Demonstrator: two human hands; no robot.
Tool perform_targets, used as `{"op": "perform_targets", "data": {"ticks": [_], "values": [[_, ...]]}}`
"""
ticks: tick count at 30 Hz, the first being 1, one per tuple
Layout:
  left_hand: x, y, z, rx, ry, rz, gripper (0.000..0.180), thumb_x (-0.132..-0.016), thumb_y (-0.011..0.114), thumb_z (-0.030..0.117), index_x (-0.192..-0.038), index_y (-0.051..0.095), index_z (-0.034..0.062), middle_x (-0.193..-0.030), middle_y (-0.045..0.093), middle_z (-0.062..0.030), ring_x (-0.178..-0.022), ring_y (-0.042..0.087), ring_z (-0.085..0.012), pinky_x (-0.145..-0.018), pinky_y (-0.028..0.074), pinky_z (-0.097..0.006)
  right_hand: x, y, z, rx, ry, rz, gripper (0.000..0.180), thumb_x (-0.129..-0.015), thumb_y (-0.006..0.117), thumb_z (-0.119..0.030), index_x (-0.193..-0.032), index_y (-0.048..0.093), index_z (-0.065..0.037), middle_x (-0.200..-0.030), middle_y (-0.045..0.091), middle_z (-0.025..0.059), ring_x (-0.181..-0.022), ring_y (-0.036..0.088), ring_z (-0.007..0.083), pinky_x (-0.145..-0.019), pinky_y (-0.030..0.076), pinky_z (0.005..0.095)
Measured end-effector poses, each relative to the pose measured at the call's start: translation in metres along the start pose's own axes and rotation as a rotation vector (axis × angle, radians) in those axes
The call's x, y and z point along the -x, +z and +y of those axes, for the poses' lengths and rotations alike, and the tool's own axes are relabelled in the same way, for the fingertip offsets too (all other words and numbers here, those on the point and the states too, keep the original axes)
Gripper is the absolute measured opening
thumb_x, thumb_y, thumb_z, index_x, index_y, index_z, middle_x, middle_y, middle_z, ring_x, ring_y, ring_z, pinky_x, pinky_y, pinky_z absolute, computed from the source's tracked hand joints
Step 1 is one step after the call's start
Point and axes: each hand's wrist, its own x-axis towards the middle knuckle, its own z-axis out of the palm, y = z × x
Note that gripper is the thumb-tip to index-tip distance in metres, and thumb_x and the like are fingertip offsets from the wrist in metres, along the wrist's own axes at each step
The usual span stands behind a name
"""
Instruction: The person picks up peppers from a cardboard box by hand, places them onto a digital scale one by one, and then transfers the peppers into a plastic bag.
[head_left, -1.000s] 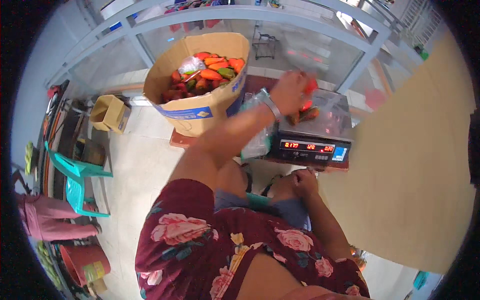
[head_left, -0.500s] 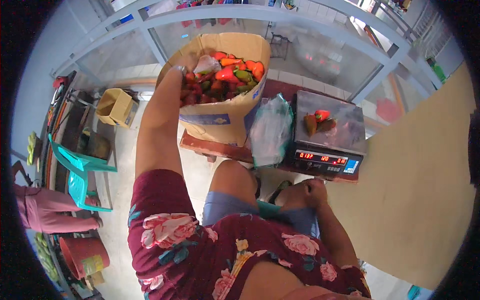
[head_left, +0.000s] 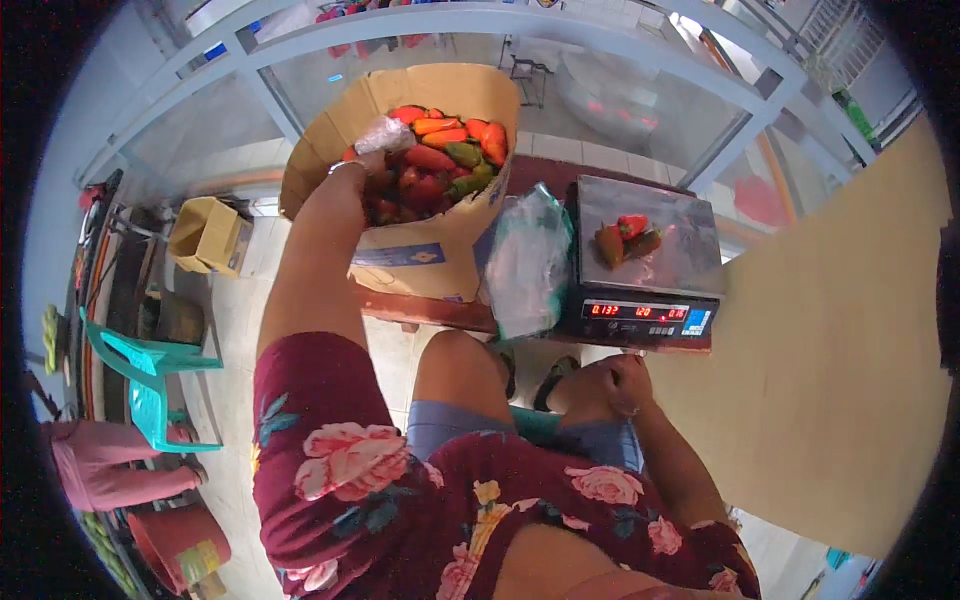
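Note:
A big cardboard box full of red, orange and green peppers stands on a low wooden bench. My left hand reaches into the box among the peppers, beside a crumpled clear bag; its fingers are hidden. To the right, a digital scale carries a few peppers on its steel pan. A bundle of clear plastic bags hangs between box and scale. My right hand rests on my knee with its fingers curled and nothing in them.
A teal plastic chair and a small open cardboard box stand on the tiled floor at left. A glass counter with a pale metal frame runs behind the bench. A tan panel fills the right side.
My left hand left the scale pan, where it had been with a red pepper, swung left and went down into the box. My right hand stayed on my knee.

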Motion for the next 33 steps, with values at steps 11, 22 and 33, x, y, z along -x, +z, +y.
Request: {"op": "perform_targets", "data": {"ticks": [11,22,33], "values": [[0.034,-0.009,0.027,-0.445,0.108,0.479,0.049,-0.075,0.071,0.033,-0.111,0.055,0.0048,-0.102,0.062,-0.0098,-0.091,0.058,-0.0245,-0.079,0.046,-0.036,0.002,0.005,0.007,-0.042,-0.032,-0.028,0.014,-0.074,0.058,-0.013,-0.083,0.065,-0.006,-0.087,0.064,0.0114,-0.089,0.058,0.0291,-0.084,0.042,0.0399],[0.093,0.174,0.215,0.101,0.609,0.161,0.045,-0.079,0.071,0.031,-0.112,0.057,0.004,-0.092,0.062,-0.0029,-0.076,0.055,-0.0062,-0.063,0.041,-0.021,0.01,0.004,0.01,-0.034,0.1,0.012,0.018,-0.077,0.056,-0.018,-0.089,0.066,-0.008,-0.092,0.064,0.0126,-0.091,0.058,0.0284,-0.085,0.043,0.04],[0.035,0.454,0.161,-0.894,0.989,0.516,0.031,-0.073,0.063,0.033,-0.088,0.059,0.0061,-0.087,0.057,-0.0094,-0.089,0.054,-0.0269,-0.081,0.041,-0.042,0.018,0.004,0.024,0.046,0.058,-0.053,0.021,-0.078,0.054,-0.023,-0.088,0.064,-0.008,-0.085,0.063,0.0133,-0.087,0.058,0.0299,-0.085,0.043,0.0402]]}}
